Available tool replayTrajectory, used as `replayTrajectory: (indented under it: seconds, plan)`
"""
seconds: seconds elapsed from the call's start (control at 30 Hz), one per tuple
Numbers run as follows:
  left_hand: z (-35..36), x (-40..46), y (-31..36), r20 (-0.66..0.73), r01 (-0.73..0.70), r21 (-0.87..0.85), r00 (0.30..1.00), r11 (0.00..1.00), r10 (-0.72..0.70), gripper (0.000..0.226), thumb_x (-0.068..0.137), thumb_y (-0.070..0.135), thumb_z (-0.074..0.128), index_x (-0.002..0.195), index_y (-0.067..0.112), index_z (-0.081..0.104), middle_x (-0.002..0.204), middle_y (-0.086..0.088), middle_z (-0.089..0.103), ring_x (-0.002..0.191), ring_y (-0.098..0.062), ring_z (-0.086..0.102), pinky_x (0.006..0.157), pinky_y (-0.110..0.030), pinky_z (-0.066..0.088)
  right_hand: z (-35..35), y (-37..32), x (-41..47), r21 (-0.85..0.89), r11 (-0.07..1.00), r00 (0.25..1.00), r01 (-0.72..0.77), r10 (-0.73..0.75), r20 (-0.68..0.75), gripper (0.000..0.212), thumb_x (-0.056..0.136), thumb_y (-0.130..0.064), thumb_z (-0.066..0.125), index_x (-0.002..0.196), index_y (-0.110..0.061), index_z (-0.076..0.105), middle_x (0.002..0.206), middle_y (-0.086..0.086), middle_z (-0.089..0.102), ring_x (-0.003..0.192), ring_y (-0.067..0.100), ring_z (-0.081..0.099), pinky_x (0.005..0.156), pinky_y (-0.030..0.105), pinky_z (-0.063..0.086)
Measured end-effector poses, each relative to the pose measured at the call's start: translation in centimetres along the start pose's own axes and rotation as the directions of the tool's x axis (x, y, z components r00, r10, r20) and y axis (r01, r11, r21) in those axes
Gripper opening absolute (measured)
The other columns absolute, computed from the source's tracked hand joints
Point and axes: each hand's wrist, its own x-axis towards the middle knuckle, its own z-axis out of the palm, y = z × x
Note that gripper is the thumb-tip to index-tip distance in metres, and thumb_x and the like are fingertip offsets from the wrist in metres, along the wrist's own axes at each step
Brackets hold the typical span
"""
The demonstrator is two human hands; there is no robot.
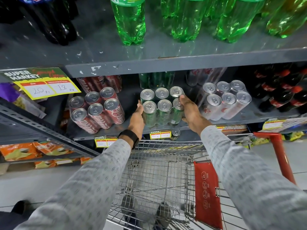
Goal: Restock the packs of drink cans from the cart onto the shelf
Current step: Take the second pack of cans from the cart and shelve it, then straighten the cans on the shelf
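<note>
A shrink-wrapped pack of green drink cans (pixel 162 107) stands on the grey shelf (pixel 166 127), silver tops toward me. My left hand (pixel 137 119) presses its left side and my right hand (pixel 188 110) grips its right side. A pack of red cola cans (pixel 98 110) leans on the shelf to the left. A pack of silver cans (pixel 224 101) lies to the right. The wire cart (pixel 159 178) stands below my arms, and nothing shows in its basket.
More red, green and silver cans stand behind the packs. Green and dark bottles fill the upper shelf (pixel 166 65). Small cola bottles (pixel 282 95) stand at the right. A single can (pixel 175 133) sits under the shelf edge. The cart's red handle (pixel 279 151) is at right, snack bags (pixel 33 151) lower left.
</note>
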Motion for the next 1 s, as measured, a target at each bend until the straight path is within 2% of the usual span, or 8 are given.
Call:
replayTrajectory:
  seconds: [0.2,0.33,0.47,0.63,0.77,0.87,0.93,1.0]
  plan:
    - [-0.1,0.2,0.3,0.034,0.011,-0.031,0.999,0.999,-0.009,0.054,0.107,0.046,0.034,0.159,0.032,0.035,0.165,0.005,0.042,0.151,-0.015,0.042,0.128,-0.040,0.030,0.2,0.1,-0.5,0.013,1.000,1.000,-0.014,0.014,-0.006,0.054,0.098,-0.055,0.043,0.149,-0.036,0.048,0.150,-0.007,0.056,0.136,0.020,0.051,0.112,0.051,0.041]
    - [-0.4,0.1,0.5,0.007,0.000,0.029,1.000,1.000,0.000,0.059,0.106,0.052,0.033,0.160,0.029,0.035,0.167,0.003,0.039,0.155,-0.016,0.036,0.130,-0.041,0.025,0.1,-0.4,-1.2,0.005,1.000,1.000,-0.006,0.006,-0.003,0.052,0.097,-0.059,0.044,0.142,-0.036,0.053,0.133,-0.009,0.062,0.129,0.021,0.055,0.089,0.039,0.046]
    - [-2.7,-2.7,1.8,-0.049,-0.112,0.200,0.991,0.973,0.124,0.056,0.103,0.048,0.046,0.153,0.022,0.047,0.160,0.003,0.048,0.152,-0.016,0.041,0.129,-0.043,0.026,0.5,-1.1,-1.9,-0.010,0.980,0.964,0.198,-0.196,-0.177,0.065,0.098,-0.049,0.056,0.155,-0.021,0.042,0.155,0.002,0.051,0.138,0.017,0.049,0.116,0.030,0.033]
    - [-8.9,-7.8,4.2,0.035,-0.444,0.290,0.890,0.848,0.454,0.047,0.101,0.007,0.058,0.147,0.006,0.053,0.144,-0.001,0.059,0.140,-0.018,0.054,0.121,-0.043,0.040,3.8,-3.2,-5.5,-0.450,0.692,0.751,0.564,-0.657,-0.070,0.059,0.099,-0.046,0.049,0.150,-0.016,0.047,0.156,0.012,0.050,0.149,0.029,0.039,0.123,0.048,0.030]
    - [-15.1,-8.8,5.9,-0.264,-0.467,0.433,0.752,0.771,0.604,0.035,0.095,-0.003,0.057,0.127,-0.002,0.069,0.126,-0.016,0.074,0.114,-0.025,0.071,0.107,-0.046,0.054,11.0,-4.1,-8.2,-0.458,0.432,0.527,0.777,-0.845,0.097,0.045,0.098,-0.032,0.054,0.138,-0.012,0.060,0.134,0.013,0.067,0.121,0.021,0.062,0.108,0.036,0.047]
    - [-18.8,-7.6,6.4,-0.341,-0.396,0.585,0.672,0.708,0.657,0.043,0.098,0.013,0.059,0.140,0.005,0.061,0.136,-0.018,0.066,0.124,-0.030,0.064,0.108,-0.042,0.052,17.4,-2.6,-9.2,-0.325,0.585,0.659,0.743,-0.725,0.202,0.046,0.097,-0.027,0.058,0.141,-0.015,0.057,0.138,0.010,0.064,0.126,0.023,0.061,0.107,0.045,0.050]
    - [-19.4,-6.2,6.7,-0.338,-0.322,0.503,0.781,0.802,0.525,0.054,0.101,0.014,0.056,0.153,0.006,0.044,0.150,-0.018,0.056,0.136,-0.030,0.057,0.112,-0.041,0.048,20.4,-1.8,-8.7,-0.284,0.776,0.826,0.563,-0.540,0.163,0.053,0.098,-0.030,0.059,0.149,-0.018,0.049,0.148,0.010,0.056,0.134,0.025,0.055,0.114,0.039,0.043]
    - [-19.4,-5.0,6.7,-0.339,-0.252,0.323,0.869,0.912,0.360,0.048,0.104,0.015,0.054,0.150,0.007,0.046,0.147,-0.013,0.058,0.127,-0.024,0.061,0.104,-0.031,0.050,21.9,-1.2,-7.6,-0.195,0.924,0.944,0.329,-0.318,0.090,0.059,0.098,-0.036,0.060,0.153,-0.021,0.043,0.143,0.000,0.056,0.115,0.009,0.064,0.099,0.015,0.049]
